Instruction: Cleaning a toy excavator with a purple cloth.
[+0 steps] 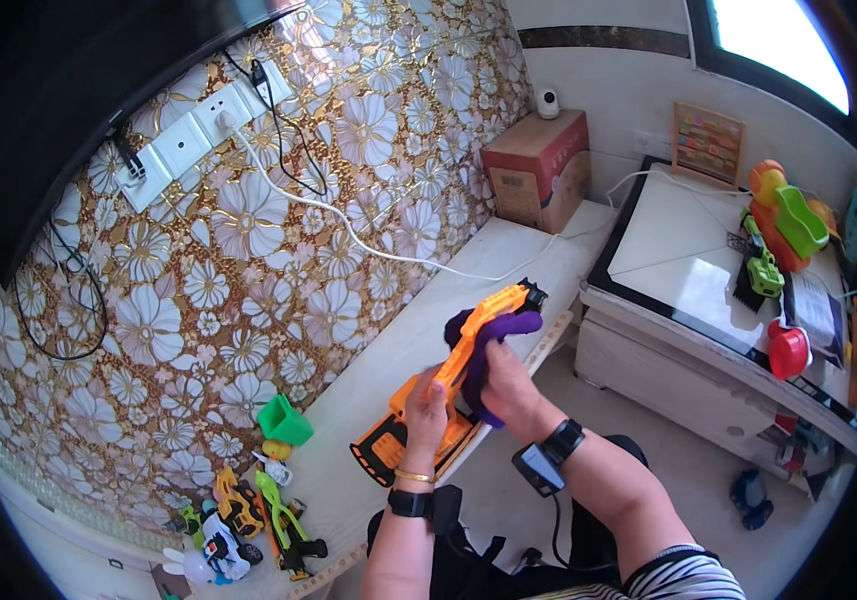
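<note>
My left hand (pixel 426 414) grips an orange and black toy excavator (pixel 406 397) near the base of its long arm. The toy's arm slants up and to the right, ending in a black bucket (pixel 535 294). In my right hand (pixel 511 390) is a purple cloth (pixel 512 325), pressed against the toy's arm and draped around both sides of it. The cloth hides part of the arm, and some of my right fingers are out of sight behind it. Both hands are above the white bench (pixel 428 307).
Several toys, among them a white toy car (pixel 226 541) and a green bucket (pixel 286 420), stand at the bench's lower left. A cardboard box (pixel 537 172) sits at its far end. A white cable (pixel 353 232) runs across the bench. Right is a white cabinet (pixel 668 375) bearing toys.
</note>
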A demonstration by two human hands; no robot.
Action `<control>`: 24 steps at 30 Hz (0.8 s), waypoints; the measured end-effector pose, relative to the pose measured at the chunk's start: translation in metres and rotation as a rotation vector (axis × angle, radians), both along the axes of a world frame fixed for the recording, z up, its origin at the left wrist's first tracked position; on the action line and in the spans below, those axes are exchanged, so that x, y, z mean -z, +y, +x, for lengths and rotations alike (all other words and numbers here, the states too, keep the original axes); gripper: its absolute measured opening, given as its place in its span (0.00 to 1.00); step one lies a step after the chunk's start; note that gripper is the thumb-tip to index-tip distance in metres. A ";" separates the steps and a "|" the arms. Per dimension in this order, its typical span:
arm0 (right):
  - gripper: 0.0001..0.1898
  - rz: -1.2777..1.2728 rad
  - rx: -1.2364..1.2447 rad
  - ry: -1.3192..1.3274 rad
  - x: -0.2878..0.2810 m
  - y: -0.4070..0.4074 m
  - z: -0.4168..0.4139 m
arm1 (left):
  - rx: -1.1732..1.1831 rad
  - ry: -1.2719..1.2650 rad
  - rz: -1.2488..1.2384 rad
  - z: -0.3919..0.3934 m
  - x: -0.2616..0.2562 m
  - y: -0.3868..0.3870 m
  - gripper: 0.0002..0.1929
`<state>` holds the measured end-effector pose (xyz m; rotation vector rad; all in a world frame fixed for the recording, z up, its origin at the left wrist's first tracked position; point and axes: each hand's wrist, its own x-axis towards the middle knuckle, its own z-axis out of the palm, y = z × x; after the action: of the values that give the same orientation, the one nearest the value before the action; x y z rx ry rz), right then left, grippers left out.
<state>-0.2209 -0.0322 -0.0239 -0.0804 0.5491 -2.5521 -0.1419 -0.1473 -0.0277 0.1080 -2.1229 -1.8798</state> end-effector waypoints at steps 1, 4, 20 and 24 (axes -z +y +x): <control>0.16 0.109 -0.011 0.083 0.011 -0.010 0.008 | -0.071 0.152 -0.143 -0.004 0.001 -0.002 0.32; 0.17 0.407 0.037 0.376 0.022 -0.022 0.043 | -0.133 0.338 -0.253 -0.004 0.008 -0.013 0.26; 0.17 0.652 -0.077 0.599 0.011 -0.004 0.032 | 0.133 0.254 0.296 -0.007 -0.005 -0.004 0.42; 0.22 0.770 0.097 0.961 0.043 -0.016 0.041 | 0.148 0.242 0.382 -0.003 -0.006 -0.011 0.42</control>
<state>-0.1799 -0.0478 -0.0667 -1.0267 1.8584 -2.0645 -0.1449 -0.1583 -0.0215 -0.1915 -1.6371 -2.2366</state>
